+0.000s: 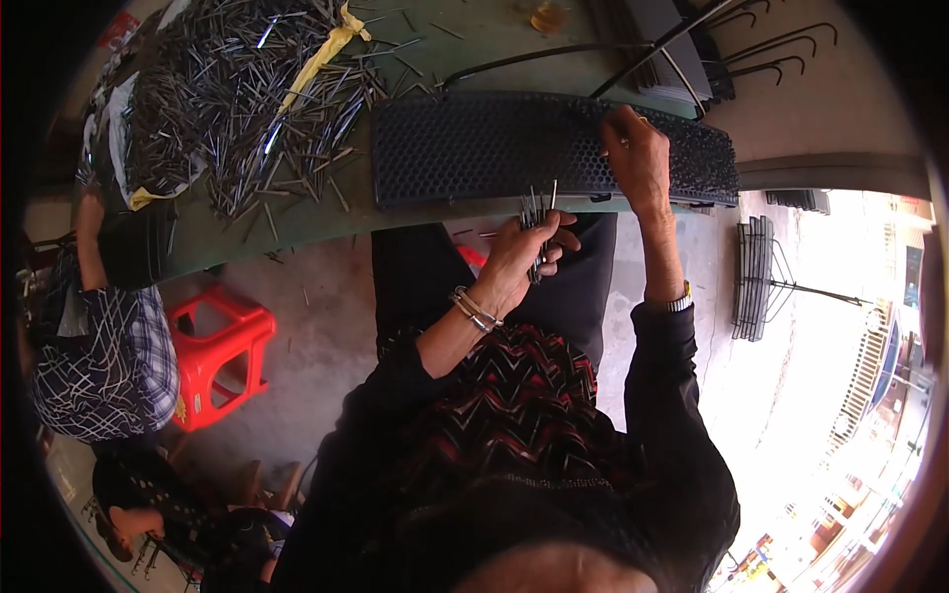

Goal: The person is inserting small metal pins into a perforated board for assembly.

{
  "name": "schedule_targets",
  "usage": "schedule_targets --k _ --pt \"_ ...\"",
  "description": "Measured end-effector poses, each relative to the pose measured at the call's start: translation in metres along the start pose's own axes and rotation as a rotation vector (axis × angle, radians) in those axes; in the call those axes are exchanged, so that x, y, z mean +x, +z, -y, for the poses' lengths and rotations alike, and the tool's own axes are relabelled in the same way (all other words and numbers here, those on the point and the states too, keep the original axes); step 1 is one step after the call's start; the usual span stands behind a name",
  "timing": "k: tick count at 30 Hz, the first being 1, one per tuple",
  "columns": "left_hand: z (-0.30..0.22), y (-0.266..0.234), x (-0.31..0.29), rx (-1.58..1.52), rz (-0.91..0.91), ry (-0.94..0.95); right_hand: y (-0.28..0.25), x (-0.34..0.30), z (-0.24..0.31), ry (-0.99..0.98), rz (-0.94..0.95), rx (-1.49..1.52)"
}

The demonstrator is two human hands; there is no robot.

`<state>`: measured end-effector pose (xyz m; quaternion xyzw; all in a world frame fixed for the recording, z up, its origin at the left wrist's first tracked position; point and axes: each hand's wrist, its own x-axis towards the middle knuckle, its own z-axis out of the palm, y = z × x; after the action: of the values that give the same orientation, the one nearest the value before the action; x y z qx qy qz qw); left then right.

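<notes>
The honeycomb tray (465, 148) in front of me is nearly black, a long shallow panel pierced with rows of small, close-set holes; toward its right end the surface looks rougher, with detail too fine to make out. My left hand (516, 262) is closed around a bunch of thin metal rods (537, 210), slim and straight, mostly dark grey with one catching a pale glint, just short of the tray's near edge. My right hand (641, 166) is over the right half of the tray, thumb and fingers drawn narrow, their tips close to the holes; I cannot tell whether anything is pinched there.

The rods in my grip have their upper ends pointing away from me, toward the tray. Their long axis lies roughly across the tray's own, which runs left to right before me, and the pale one leans a little to the right.

Left of the tray lies a tangled heap of loose rods (257, 109), dark and glossy, pointing every way, with a crumpled yellow strip (318, 61) over it. The green tabletop (504, 30) spreads beneath the tray; lower and to its left stands a glossy red plastic stool (222, 346) with cut-out sides
</notes>
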<state>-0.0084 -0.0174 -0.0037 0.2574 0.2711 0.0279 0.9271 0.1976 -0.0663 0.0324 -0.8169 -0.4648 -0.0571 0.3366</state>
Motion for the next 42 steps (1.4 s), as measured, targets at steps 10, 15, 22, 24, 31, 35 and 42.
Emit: schedule_targets --k 10,15,22,24,31,35,42 --pt "0.000 0.009 -0.008 -0.011 0.003 -0.021 -0.008 0.008 -0.003 0.018 0.153 0.089" --pt "0.000 0.009 -0.011 0.026 -0.008 -0.025 -0.004 0.004 -0.006 0.028 0.042 0.014" --pt "0.000 0.006 -0.013 0.009 -0.002 -0.022 -0.002 0.008 -0.005 0.069 0.061 -0.034" --pt "0.001 0.004 -0.013 -0.007 -0.004 -0.005 -0.002 0.006 -0.003 0.083 0.061 -0.076" --pt "-0.001 0.002 -0.014 -0.014 -0.008 -0.002 0.000 0.002 -0.003 0.069 0.010 -0.091" --pt "-0.001 -0.001 -0.013 -0.015 0.005 0.006 -0.006 0.004 0.007 0.187 0.010 -0.014" --pt "0.004 0.000 -0.013 -0.018 -0.039 -0.012 -0.004 -0.001 0.008 0.198 0.010 0.096"
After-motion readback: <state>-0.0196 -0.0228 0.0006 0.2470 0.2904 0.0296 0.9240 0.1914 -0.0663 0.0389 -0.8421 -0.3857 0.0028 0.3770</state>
